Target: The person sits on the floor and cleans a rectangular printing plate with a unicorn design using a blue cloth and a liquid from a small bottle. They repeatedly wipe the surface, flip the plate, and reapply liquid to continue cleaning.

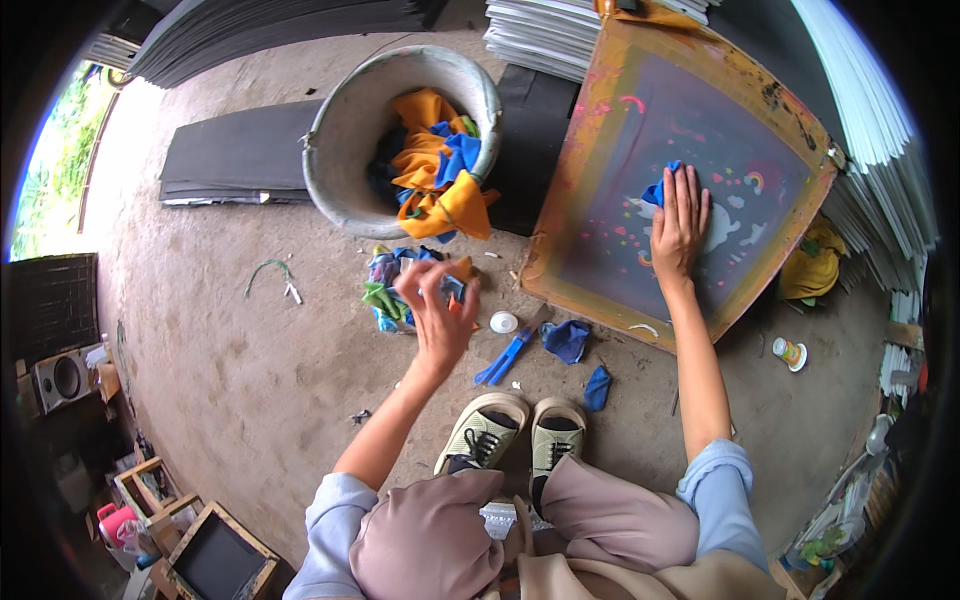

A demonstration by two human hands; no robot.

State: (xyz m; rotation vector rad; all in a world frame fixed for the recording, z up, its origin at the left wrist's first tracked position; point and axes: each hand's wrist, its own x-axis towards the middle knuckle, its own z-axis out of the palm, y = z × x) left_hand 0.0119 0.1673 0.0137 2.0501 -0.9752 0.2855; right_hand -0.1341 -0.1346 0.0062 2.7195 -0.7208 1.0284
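Pressing a crumpled blue cloth rag [664, 187] flat under its palm, the right hand [679, 222] lies on the dark mesh of the wooden-framed printing screen [600, 260], fingers [690, 190] spread and pointing away from the person, so the rag sits just beyond the fingertips toward the screen's far side. The screen leans tilted on the concrete floor [250, 350], its long edge running from near left to far right. The left hand [437, 310] hovers above the small heap of blue, green and orange cloth scraps [395, 290], fingers loosely curled and apart, holding nothing that shows clearly. Beyond that heap stands a grey metal bucket [345, 140] stuffed with orange and blue cloths. Of the two, the left hand is nearer the heap.
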